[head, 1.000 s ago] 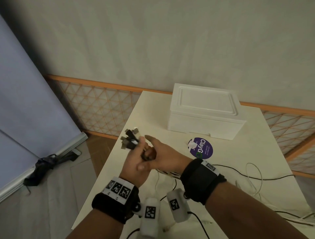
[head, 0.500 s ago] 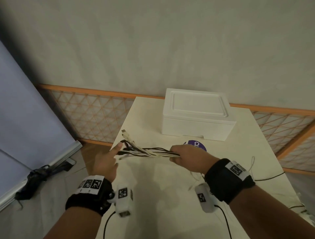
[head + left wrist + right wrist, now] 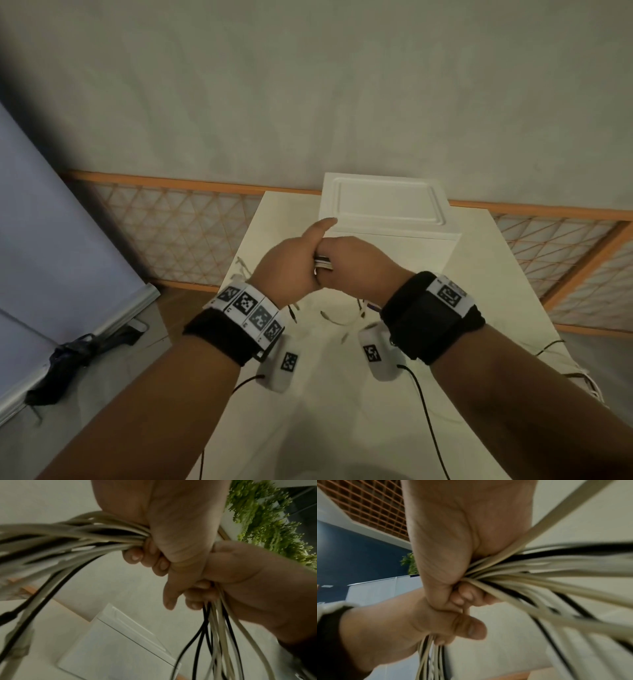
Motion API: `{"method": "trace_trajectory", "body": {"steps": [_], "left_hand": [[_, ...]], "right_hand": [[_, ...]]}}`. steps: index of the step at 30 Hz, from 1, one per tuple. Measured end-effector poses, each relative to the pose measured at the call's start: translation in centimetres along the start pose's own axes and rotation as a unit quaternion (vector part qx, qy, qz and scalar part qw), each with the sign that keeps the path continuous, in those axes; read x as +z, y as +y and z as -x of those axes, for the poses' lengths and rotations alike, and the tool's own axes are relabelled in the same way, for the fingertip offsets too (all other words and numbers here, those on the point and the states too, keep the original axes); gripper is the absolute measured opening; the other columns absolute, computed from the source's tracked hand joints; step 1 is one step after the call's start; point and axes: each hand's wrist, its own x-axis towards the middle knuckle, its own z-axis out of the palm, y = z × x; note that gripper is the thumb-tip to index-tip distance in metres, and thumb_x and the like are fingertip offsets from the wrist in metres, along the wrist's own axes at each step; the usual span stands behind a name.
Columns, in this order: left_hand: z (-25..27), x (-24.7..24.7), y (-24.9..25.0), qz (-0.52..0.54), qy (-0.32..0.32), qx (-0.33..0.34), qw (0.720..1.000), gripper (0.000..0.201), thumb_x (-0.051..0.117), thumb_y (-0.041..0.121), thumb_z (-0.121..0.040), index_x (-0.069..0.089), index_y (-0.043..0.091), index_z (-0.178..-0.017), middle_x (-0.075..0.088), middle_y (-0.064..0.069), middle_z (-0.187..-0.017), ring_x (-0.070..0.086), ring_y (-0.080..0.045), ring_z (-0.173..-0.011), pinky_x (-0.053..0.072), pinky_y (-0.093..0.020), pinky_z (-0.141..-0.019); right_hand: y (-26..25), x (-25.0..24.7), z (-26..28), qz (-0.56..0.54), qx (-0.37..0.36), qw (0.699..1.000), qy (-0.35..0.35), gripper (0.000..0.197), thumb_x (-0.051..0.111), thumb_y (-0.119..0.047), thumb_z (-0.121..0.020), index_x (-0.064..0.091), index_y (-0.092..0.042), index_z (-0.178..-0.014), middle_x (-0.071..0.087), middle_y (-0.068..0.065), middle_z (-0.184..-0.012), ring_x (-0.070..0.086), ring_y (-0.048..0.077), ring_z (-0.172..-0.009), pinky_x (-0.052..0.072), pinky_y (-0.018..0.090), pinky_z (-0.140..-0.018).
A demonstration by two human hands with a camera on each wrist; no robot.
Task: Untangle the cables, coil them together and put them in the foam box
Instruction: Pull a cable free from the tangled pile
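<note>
Both hands meet above the table [image 3: 486, 274], at the centre of the head view. The left hand [image 3: 287, 270] curls its fingers round the bundle of white and black cables [image 3: 323, 264], thumb pointing toward 1 o'clock. The right hand [image 3: 356, 267] grips the same bundle just beside it, the two fists touching. Loose ends hang below the wrists, blurred. The foam box [image 3: 387, 212] sits lid on at 12 o'clock from the hands, at the far edge of the table. No writing can be read; the wristbands [image 3: 250, 310] carry black-and-white square markers.
</note>
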Motion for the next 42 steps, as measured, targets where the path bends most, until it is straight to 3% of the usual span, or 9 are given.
{"method": "trace_trajectory", "body": {"steps": [4, 8, 14, 18, 24, 30, 37, 40, 42], "left_hand": [[-0.4, -1.4, -0.6, -0.015, 0.036, -0.037, 0.999, 0.066, 0.072, 0.017, -0.077, 0.045, 0.028, -0.137, 0.063, 0.007, -0.077, 0.060, -0.011, -0.070, 0.051, -0.030, -0.069], [-0.3, -3.8, -3.6, 0.002, 0.101, -0.086, 0.991, 0.004, 0.070, 0.014, -0.080, 0.071, 0.016, -0.083, 0.066, -0.001, -0.072, 0.059, -0.015, -0.067, 0.045, -0.029, -0.062], [-0.5, -4.7, -4.4, 0.020, 0.158, -0.167, 0.973, 0.011, 0.061, 0.014, -0.086, 0.070, 0.009, -0.083, 0.064, -0.007, -0.077, 0.058, -0.024, -0.073, 0.044, -0.034, -0.067], [-1.0, -5.2, -3.5, -0.026, 0.086, -0.157, 0.984, 0.021, 0.056, 0.016, -0.086, 0.062, 0.004, -0.070, 0.059, -0.012, -0.068, 0.054, -0.027, -0.064, 0.037, -0.034, -0.057], [-2.0, -4.3, -0.6, -0.060, 0.090, -0.102, 0.989, 0.037, 0.055, 0.025, -0.089, 0.044, 0.016, -0.055, 0.046, -0.004, -0.054, 0.045, -0.022, -0.054, 0.028, -0.030, -0.048], [-2.5, -6.1, 1.0, 0.052, 0.161, -0.092, 0.981, 0.034, 0.047, 0.031, -0.072, 0.069, 0.007, -0.081, 0.068, -0.010, -0.077, 0.062, -0.024, -0.072, 0.049, -0.039, -0.068], [-2.4, -7.3, -0.7, 0.039, 0.187, -0.125, 0.974, 0.022, 0.055, 0.017, -0.081, 0.066, -0.001, -0.074, 0.064, -0.018, -0.072, 0.059, -0.031, -0.070, 0.045, -0.038, -0.063], [-2.4, -7.3, -0.3, 0.057, 0.176, -0.133, 0.974, 0.023, 0.052, 0.022, -0.076, 0.061, 0.004, -0.065, 0.059, -0.012, -0.063, 0.053, -0.022, -0.060, 0.040, -0.034, -0.058], [-2.7, -7.9, -0.1, 0.092, 0.198, -0.159, 0.963, 0.019, 0.053, 0.015, -0.077, 0.055, 0.008, -0.060, 0.049, -0.005, -0.055, 0.042, -0.016, -0.053, 0.033, -0.030, -0.056]], "right_hand": [[2.8, 1.9, 2.4, -0.108, 0.077, 0.989, 0.063, 0.060, 0.060, -0.015, -0.081, 0.038, -0.027, -0.136, 0.066, 0.002, -0.082, 0.062, 0.021, -0.074, 0.052, 0.041, -0.070], [8.0, 4.2, 6.5, -0.047, 0.224, 0.970, 0.079, 0.058, 0.065, -0.031, -0.080, 0.038, -0.035, -0.131, 0.066, -0.005, -0.085, 0.064, 0.023, -0.079, 0.052, 0.036, -0.073], [14.2, 6.5, 11.6, 0.131, 0.316, 0.940, 0.022, 0.048, 0.055, -0.054, -0.078, 0.050, -0.030, -0.119, 0.070, -0.003, -0.102, 0.064, 0.023, -0.098, 0.044, 0.032, -0.085], [16.2, 5.6, 12.8, 0.102, 0.295, 0.939, -0.144, 0.106, 0.072, -0.072, -0.056, 0.027, -0.035, -0.144, 0.042, -0.008, -0.143, 0.037, 0.019, -0.131, 0.027, 0.042, -0.109], [5.3, -0.1, 6.3, -0.214, 0.037, 0.939, 0.267, 0.039, 0.048, -0.052, -0.090, 0.061, -0.023, -0.112, 0.063, -0.015, -0.103, 0.056, -0.002, -0.097, 0.043, 0.014, -0.084], [4.7, 3.9, 4.6, -0.293, 0.177, 0.938, 0.058, 0.059, 0.031, -0.055, -0.097, 0.070, -0.018, -0.072, 0.071, 0.005, -0.084, 0.063, 0.020, -0.083, 0.046, 0.035, -0.086], [9.5, 6.8, 6.8, -0.066, 0.287, 0.956, -0.008, 0.029, 0.050, -0.035, -0.094, 0.067, -0.011, -0.096, 0.064, 0.001, -0.084, 0.060, 0.019, -0.083, 0.045, 0.022, -0.068], [10.4, 6.7, 6.9, -0.115, 0.285, 0.951, 0.032, 0.052, 0.064, -0.043, -0.082, 0.054, -0.030, -0.131, 0.057, -0.001, -0.131, 0.055, 0.016, -0.116, 0.044, 0.024, -0.095], [10.6, 7.0, 7.4, -0.034, 0.304, 0.950, -0.057, 0.098, 0.072, -0.061, -0.065, 0.024, -0.039, -0.147, 0.011, 0.005, -0.158, 0.025, 0.023, -0.141, 0.026, 0.039, -0.113]]}}
